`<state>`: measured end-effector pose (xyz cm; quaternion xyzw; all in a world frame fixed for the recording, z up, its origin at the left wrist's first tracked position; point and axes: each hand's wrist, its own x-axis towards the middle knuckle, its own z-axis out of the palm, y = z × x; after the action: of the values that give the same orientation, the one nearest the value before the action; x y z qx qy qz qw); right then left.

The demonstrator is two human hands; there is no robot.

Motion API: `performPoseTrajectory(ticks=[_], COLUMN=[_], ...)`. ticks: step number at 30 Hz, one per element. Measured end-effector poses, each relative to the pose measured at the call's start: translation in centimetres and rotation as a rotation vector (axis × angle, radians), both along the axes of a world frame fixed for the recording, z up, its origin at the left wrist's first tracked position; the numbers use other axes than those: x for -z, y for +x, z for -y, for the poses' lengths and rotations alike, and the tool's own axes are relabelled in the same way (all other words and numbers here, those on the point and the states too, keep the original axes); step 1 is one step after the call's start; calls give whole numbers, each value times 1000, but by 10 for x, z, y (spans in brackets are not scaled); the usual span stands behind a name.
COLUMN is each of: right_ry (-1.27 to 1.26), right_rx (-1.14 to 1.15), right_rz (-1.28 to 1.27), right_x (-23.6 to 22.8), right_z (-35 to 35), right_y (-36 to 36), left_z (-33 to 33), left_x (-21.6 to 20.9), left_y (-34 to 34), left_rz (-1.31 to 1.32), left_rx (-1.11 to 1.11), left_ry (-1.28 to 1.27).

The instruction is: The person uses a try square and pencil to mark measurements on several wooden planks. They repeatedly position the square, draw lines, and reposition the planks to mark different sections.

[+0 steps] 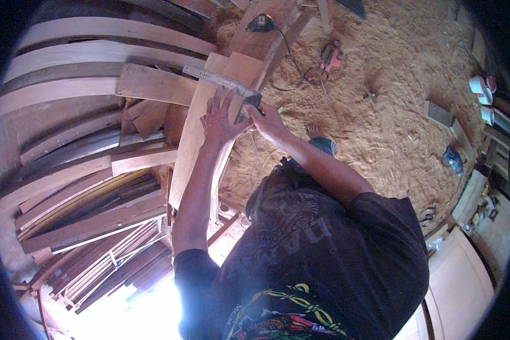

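A try square with a pale metal blade (209, 75) lies across a light wooden board (190, 141), near the board's far end. My left hand (220, 124) rests on the board with its fingers spread, their tips up against the blade. My right hand (271, 126) is closed round the square's dark stock (253, 101) at the board's right edge. Whether the right fingers also hold something small, such as a pencil, I cannot make out.
Stacked planks (96, 54) fill the left side. Beyond the board, a corded power tool (260, 22) sits on a wooden beam. An orange tool (331, 55) lies on the sawdust-covered floor (379, 147), its cord trailing. White tubs (479, 88) stand far right.
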<state>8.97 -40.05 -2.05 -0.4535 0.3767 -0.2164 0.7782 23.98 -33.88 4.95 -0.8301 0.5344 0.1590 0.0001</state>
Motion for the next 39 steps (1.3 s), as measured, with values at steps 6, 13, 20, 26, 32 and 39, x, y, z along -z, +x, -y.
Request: performPoseTrajectory(ticks=[6,13,20,26,32,39], right_ry=[9,-9,35,-20,56,42], right_rx=[17,41,47,52,42,-11], right_rz=[-13,-5,-11,-10,5,-81], right_x=[-1,6,4,2,-6,3], right_z=[2,0,1,0,1,3], right_y=[3,3,5,3,1,1], left_z=[2,3,7,7,6,11], left_x=[-1,-1,-6,-6,-5,-9], left_y=[-2,-6,-6,-7,-7,-12], left_rz=[4,34,36,19,39,40], left_rx=[1,-6,-20,-15,-36,-82], left_ry=[-2,13,41,5,25,55])
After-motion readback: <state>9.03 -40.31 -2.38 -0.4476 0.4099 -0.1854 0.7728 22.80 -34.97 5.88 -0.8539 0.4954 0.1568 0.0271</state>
